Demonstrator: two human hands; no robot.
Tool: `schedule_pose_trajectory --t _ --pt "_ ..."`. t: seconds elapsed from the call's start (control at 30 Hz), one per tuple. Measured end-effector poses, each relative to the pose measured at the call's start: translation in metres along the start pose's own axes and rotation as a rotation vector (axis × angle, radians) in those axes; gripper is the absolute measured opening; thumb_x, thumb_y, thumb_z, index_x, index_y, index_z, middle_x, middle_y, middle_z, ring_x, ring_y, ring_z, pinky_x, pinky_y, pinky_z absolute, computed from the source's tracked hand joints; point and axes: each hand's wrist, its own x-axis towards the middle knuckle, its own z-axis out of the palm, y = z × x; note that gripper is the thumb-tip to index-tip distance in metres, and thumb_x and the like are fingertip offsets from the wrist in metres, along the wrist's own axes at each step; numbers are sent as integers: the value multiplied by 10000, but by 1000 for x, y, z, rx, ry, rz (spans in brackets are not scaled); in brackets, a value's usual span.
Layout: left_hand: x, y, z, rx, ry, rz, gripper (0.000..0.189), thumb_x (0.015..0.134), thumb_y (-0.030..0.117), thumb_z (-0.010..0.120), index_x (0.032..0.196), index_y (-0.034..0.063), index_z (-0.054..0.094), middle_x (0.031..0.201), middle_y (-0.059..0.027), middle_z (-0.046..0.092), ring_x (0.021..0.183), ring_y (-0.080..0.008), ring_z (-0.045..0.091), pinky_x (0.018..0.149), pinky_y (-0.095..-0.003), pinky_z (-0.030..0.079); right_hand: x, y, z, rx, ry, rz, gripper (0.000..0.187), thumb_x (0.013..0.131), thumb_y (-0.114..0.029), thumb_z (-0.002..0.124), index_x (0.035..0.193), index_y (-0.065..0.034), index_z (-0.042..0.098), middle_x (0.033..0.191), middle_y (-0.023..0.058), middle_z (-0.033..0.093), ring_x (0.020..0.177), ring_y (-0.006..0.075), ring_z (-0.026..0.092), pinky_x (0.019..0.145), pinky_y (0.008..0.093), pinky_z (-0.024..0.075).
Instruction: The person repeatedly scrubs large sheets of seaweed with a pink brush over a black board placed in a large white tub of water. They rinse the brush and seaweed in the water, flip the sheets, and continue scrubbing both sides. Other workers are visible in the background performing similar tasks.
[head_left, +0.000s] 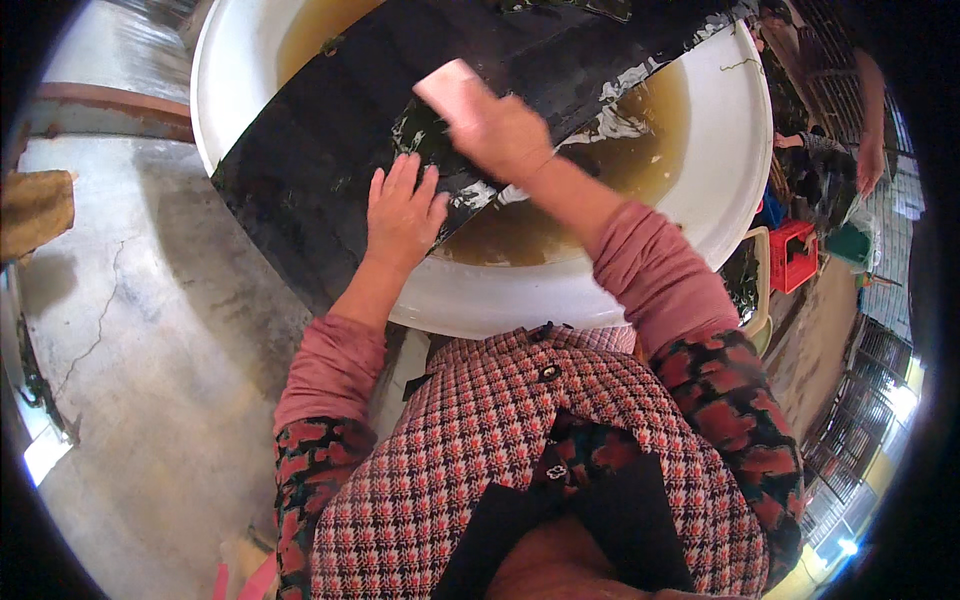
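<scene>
A wide black board (300, 150) lies slanting across a large round white basin (480, 300) of brownish water (510, 236). Wet dark-green leafy strands (416, 127), perhaps seaweed, are on the board between the hands. My left hand (405, 206) rests flat on it at their near edge, fingers spread, holding nothing. In my right hand (510, 135), slightly blurred, is a pink block-shaped object (454, 86), held over the board just beyond the strands. Its exact kind cannot be told. More dark-green matter (570, 6) is on the board's far part.
Concrete floor (112, 300) with a crack spreads at the left, beside a brown object (37, 214). At the right are a red plastic crate (793, 256), a pale-rimmed container (757, 277) and a green bucket (851, 244). Another person's arm (871, 120) reaches down there; a further person crouches behind.
</scene>
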Motion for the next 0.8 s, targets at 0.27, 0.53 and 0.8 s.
schedule_pose_trajectory --t 0.27,0.53,0.8 --pt "-5 -11 12 55 181 49 253 793 137 653 1015 15 648 1147 -142 622 1109 -313 579 958 -434 459 -25 18 60 -45 106 -58 465 780 -370 585 1193 -168 515 839 237 612 706 417 639 643 509 528" --pt "3 -18 0 -132 239 -114 249 801 183 678 1003 41 643 1157 -147 607 1037 -329 590 909 -417 464 -114 153 -32 -90 375 -134 558 855 -298 617 1353 -109 453 1245 189 569 1106 374 567 937 420 448" --pt "65 -21 -5 -96 -179 -632 675 683 283 798 1230 10 514 1146 -178 609 1035 -359 592 862 -425 475 -254 204 -39 -136 306 449 656 855 -323 633 1353 27 389 1275 248 523 1142 394 530 953 426 434"
